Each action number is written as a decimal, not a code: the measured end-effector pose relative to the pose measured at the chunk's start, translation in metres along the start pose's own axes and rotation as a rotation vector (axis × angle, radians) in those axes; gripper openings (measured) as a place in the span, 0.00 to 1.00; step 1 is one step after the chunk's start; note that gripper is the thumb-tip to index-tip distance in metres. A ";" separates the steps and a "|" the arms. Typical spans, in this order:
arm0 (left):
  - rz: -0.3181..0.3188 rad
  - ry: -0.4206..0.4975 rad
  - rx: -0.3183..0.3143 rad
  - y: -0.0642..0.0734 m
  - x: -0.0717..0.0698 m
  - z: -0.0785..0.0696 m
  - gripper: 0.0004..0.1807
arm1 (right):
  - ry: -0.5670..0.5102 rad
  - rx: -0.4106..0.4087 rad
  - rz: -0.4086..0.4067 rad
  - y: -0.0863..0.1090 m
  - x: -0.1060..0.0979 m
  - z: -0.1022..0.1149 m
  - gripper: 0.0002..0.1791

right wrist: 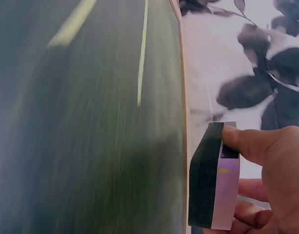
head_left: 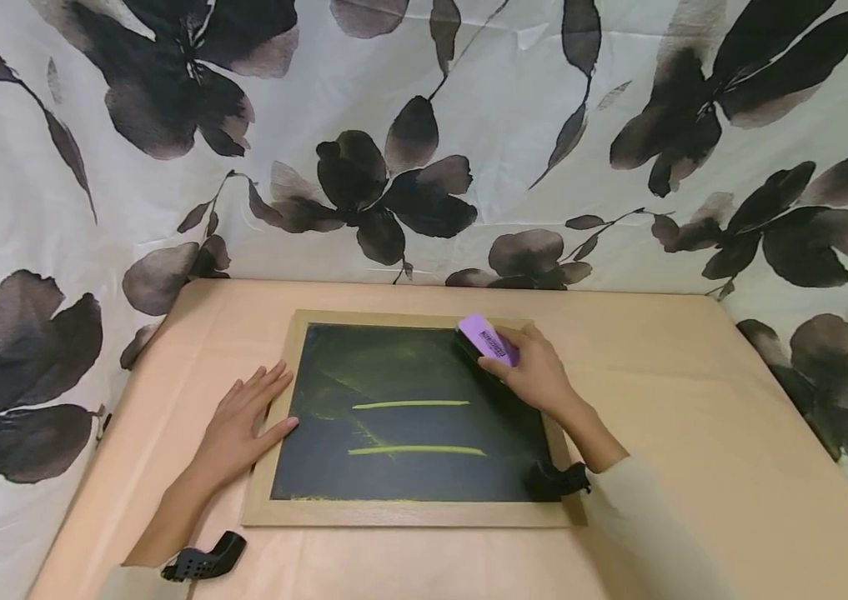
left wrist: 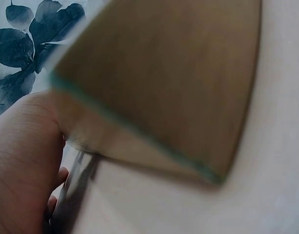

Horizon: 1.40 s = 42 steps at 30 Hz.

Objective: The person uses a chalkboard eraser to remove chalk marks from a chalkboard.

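Observation:
A chalkboard [head_left: 408, 367] in a pale wooden frame [head_left: 424, 514] lies on the table, bearing two yellow chalk lines [head_left: 416, 451] and faint yellow smears. My left hand [head_left: 243, 421] rests at the frame's left side, its fingers spread and fairly straight. With my right hand [head_left: 536, 371] I grip a purple chalkboard eraser [head_left: 485, 337] by the board's upper right corner. Dark felt [right wrist: 204, 180] on the eraser's underside shows in the right wrist view; I cannot tell whether it touches the board. In the left wrist view, a blurred brown panel [left wrist: 173, 83] fills much of the picture beside my hand.
The light wood-coloured table [head_left: 664, 375] reaches out around the board on every side. Behind it hangs a white cloth [head_left: 514, 192] with dark flower prints. Each wrist wears a black device [head_left: 206, 558].

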<state>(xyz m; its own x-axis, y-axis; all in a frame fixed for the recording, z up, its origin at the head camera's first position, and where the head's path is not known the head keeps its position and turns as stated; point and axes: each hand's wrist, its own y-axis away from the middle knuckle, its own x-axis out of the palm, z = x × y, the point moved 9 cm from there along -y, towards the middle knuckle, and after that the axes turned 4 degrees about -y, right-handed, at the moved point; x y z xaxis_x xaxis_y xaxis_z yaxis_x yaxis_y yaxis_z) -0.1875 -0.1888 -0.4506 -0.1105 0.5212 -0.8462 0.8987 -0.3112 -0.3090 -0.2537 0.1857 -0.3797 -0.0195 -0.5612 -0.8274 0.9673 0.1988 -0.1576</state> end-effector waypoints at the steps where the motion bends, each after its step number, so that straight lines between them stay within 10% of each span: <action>1: -0.001 -0.001 0.001 0.000 -0.001 0.000 0.38 | -0.001 0.008 -0.002 0.005 -0.004 -0.004 0.33; 17: 0.002 0.013 0.018 -0.001 0.000 -0.006 0.37 | 0.096 0.015 0.053 0.044 0.003 -0.019 0.32; 31: -0.004 0.025 0.008 0.000 -0.005 -0.005 0.37 | 0.234 -0.120 -0.002 0.041 0.024 0.027 0.30; 42: -0.005 0.044 -0.006 -0.002 -0.002 -0.004 0.37 | 0.146 -0.103 0.043 0.029 0.052 0.058 0.31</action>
<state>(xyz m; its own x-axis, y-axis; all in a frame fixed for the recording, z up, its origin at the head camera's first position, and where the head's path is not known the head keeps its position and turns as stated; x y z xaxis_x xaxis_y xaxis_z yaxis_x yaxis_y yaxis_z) -0.1876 -0.1855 -0.4463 -0.0965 0.5577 -0.8244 0.9008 -0.3033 -0.3107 -0.2118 0.1162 -0.3961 -0.0221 -0.4296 -0.9027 0.9371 0.3056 -0.1684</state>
